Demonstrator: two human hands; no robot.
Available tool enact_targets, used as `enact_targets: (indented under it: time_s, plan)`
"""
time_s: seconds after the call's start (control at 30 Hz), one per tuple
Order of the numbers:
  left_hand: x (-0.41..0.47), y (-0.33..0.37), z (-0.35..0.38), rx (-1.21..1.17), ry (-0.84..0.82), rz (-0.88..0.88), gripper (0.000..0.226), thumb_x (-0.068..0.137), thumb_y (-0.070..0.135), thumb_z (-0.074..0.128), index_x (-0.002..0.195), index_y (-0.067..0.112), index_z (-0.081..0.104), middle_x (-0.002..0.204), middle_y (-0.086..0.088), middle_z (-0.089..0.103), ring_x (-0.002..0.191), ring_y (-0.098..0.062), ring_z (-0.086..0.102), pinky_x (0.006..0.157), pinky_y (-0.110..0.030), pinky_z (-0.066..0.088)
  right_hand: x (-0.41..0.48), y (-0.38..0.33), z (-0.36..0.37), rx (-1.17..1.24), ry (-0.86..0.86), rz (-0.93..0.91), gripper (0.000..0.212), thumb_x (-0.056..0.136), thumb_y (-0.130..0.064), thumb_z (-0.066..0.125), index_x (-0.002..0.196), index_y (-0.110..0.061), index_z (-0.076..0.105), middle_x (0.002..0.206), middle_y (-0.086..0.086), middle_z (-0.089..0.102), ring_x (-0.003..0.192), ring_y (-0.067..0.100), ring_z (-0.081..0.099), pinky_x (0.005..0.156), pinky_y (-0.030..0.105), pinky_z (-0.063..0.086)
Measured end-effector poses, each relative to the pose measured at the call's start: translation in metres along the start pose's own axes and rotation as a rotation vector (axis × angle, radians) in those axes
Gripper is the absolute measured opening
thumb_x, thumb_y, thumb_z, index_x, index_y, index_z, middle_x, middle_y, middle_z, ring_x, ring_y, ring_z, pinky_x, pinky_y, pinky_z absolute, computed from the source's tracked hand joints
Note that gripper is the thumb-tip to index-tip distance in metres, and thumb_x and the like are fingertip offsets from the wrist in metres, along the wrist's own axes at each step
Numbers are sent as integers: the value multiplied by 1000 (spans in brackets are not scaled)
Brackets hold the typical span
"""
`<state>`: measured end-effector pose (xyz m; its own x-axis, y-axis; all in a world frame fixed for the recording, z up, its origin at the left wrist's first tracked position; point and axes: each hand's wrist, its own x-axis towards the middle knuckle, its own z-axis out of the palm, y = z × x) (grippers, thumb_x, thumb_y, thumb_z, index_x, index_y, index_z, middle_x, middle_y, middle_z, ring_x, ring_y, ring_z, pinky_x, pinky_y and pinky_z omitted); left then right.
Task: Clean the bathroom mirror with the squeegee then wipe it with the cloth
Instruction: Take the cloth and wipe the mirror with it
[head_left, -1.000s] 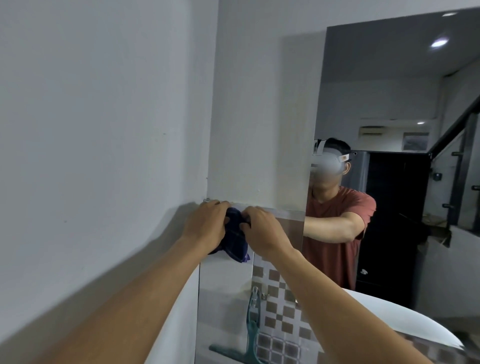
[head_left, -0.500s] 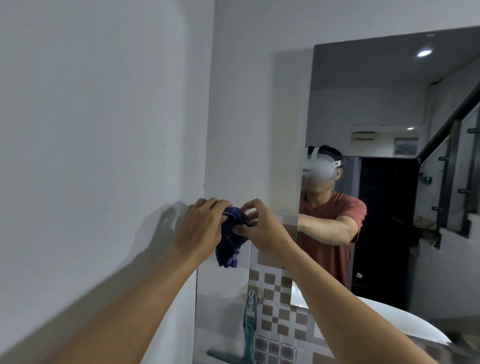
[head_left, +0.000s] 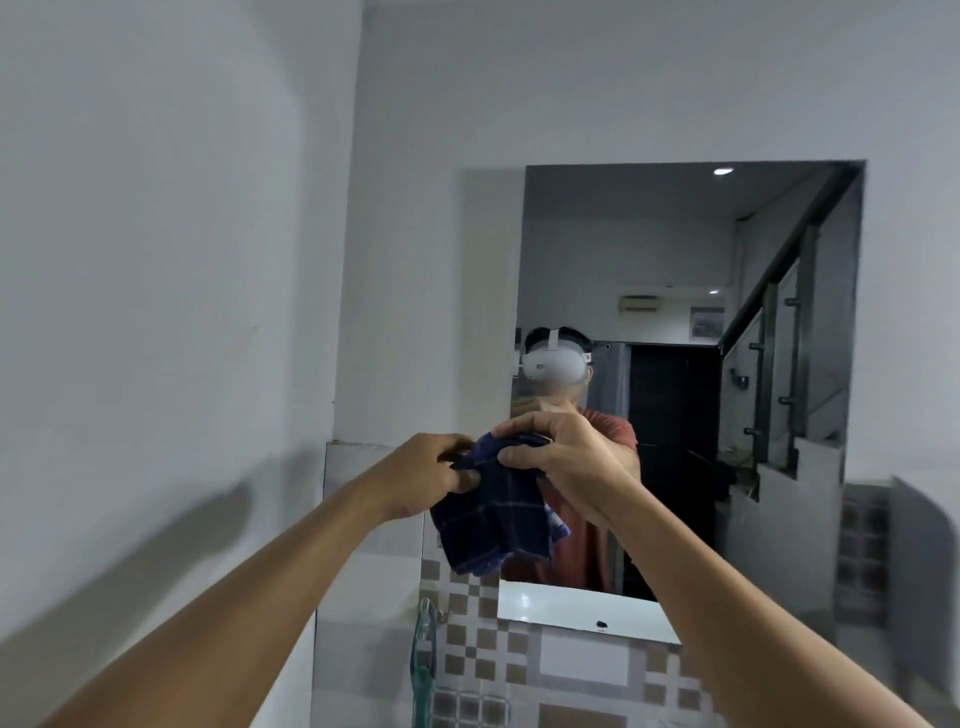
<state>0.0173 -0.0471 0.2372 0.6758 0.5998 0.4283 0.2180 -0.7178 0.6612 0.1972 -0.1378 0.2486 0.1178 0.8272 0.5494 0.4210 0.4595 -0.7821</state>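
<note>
A dark blue checked cloth (head_left: 493, 514) hangs in the air between both hands, in front of the mirror's lower left part. My left hand (head_left: 421, 475) pinches its left top edge. My right hand (head_left: 561, 457) grips its right top edge. The mirror (head_left: 675, 322) hangs on the white wall ahead and reflects a person in a red shirt. A green squeegee (head_left: 423, 660) hangs on a wall hook below the cloth, its blade out of view.
A white wall (head_left: 156, 312) runs close along the left side. Brown and grey checked tiles (head_left: 483, 639) cover the wall under the mirror. The mirror reflects a stair railing, a dark doorway and a white basin rim.
Both hands have pulled the cloth away from the wall corner and rightward, in front of the mirror. The cloth now hangs opened out instead of bunched. The view has swung right and up.
</note>
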Motion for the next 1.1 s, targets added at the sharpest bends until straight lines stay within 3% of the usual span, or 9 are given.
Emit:
enact_targets:
  time_s: [0.1,0.23,0.4,0.53,0.73,0.87,0.93,1.03,1.1]
  plan:
    - [7,20,9,-115,-50,-15,18,89,15,70,107,16,69,97,-3,73,92,-20,69,81,-31,56,-12,-9,-26,-138,41,-11,19,83,4,76,97,-9,77,103,-1,67,85,6,71,72,21,58]
    - [19,46,16,-133,-2,57,7,87,15,73,92,16,69,84,6,67,81,-15,65,66,-18,47,-24,-16,-58,-560,110,18,34,62,-54,82,94,-45,76,125,-18,58,111,14,64,89,40,58]
    - [43,80,18,-25,76,145,11,84,17,76,89,23,68,95,2,70,93,-20,67,79,-32,55,-29,-33,-87,-399,161,-48,34,84,-3,77,94,-35,77,117,3,67,103,23,69,89,44,60]
    - [65,107,15,-24,197,232,13,73,32,77,85,27,72,99,2,74,94,-20,70,90,-46,56,-28,-39,-99,-336,301,-81,40,93,1,63,109,-35,72,102,-2,75,92,19,74,84,43,62]
    - [97,140,9,63,368,313,11,82,25,78,90,22,72,87,3,71,85,-17,66,78,-33,53,-8,-41,-103,-424,644,-192,24,94,-6,61,97,-29,67,105,0,67,97,18,64,69,19,53]
    - [120,147,-2,112,408,331,10,81,25,79,85,24,70,84,5,72,83,-15,67,74,-30,52,12,-59,-105,-519,699,-254,30,98,-4,53,111,-23,72,115,1,56,96,8,54,71,4,45]
    - [131,149,-7,105,452,337,10,80,25,80,84,24,70,84,6,72,82,-14,67,73,-32,54,24,-69,-106,-572,700,-311,31,99,-4,48,114,-24,67,115,1,50,88,7,53,69,11,51]
    - [149,154,-13,107,529,351,11,81,26,79,85,23,69,84,7,71,80,-13,66,72,-32,54,46,-79,-109,-697,722,-370,25,99,-3,47,110,-22,61,117,3,46,84,18,58,70,40,61]
    - [161,159,-15,137,569,361,10,81,27,78,85,25,69,82,8,70,79,-13,66,71,-33,55,60,-82,-116,-803,745,-372,24,99,-2,47,109,-17,63,121,5,47,86,26,60,67,43,62]
